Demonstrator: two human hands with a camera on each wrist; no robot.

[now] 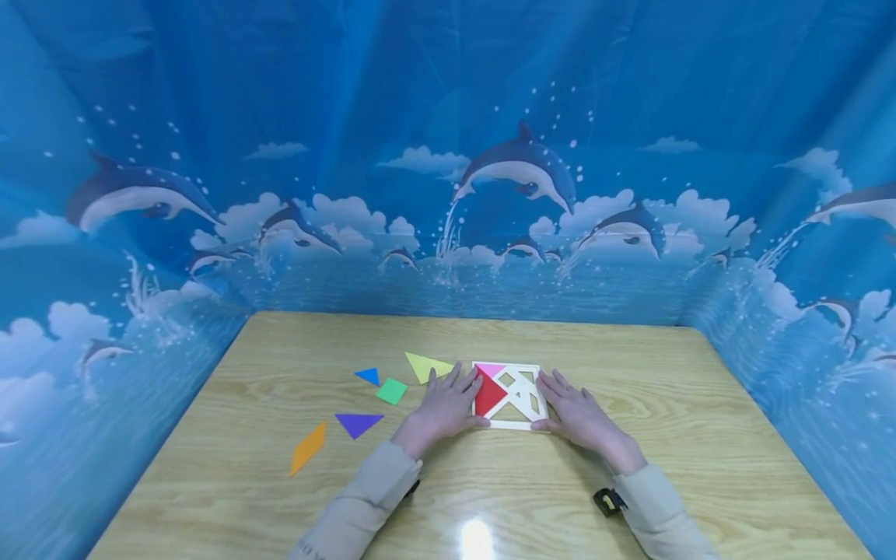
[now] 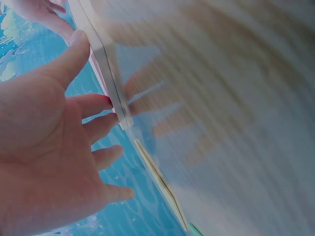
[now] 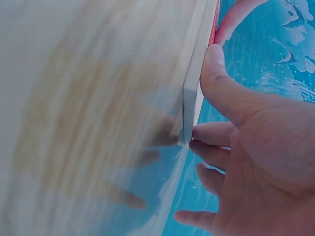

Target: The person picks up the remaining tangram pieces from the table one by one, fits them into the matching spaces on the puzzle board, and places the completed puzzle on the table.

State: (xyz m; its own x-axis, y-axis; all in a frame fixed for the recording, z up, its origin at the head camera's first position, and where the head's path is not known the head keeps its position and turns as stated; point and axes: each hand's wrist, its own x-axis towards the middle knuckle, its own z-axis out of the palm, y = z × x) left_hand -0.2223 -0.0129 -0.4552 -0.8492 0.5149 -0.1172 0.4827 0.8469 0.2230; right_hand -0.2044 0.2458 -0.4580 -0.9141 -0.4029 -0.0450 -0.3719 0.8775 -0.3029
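A white tangram tray [image 1: 509, 425] lies flat on the table. Set in it are a red triangle [image 1: 488, 393] at the left and a pink triangle [image 1: 492, 369] at the top; its other cut-outs show bare. My left hand [image 1: 441, 406] touches the tray's left side, thumb by the near corner, fingers spread. At the opposite side my right hand [image 1: 581, 414] touches the edge with thumb and fingertips. Both wrist views show the fingers mostly straight against the tray's rim. Close to my left fingertips lies a yellow triangle [image 1: 425, 366], partly covered by the hand.
Left of the tray lie a blue triangle [image 1: 369, 376], a green square [image 1: 392, 391], a purple triangle [image 1: 358, 424] and an orange parallelogram [image 1: 308, 449]. The wooden table [image 1: 630, 350] ends at a dolphin-print curtain [image 1: 420, 288] behind and at both sides.
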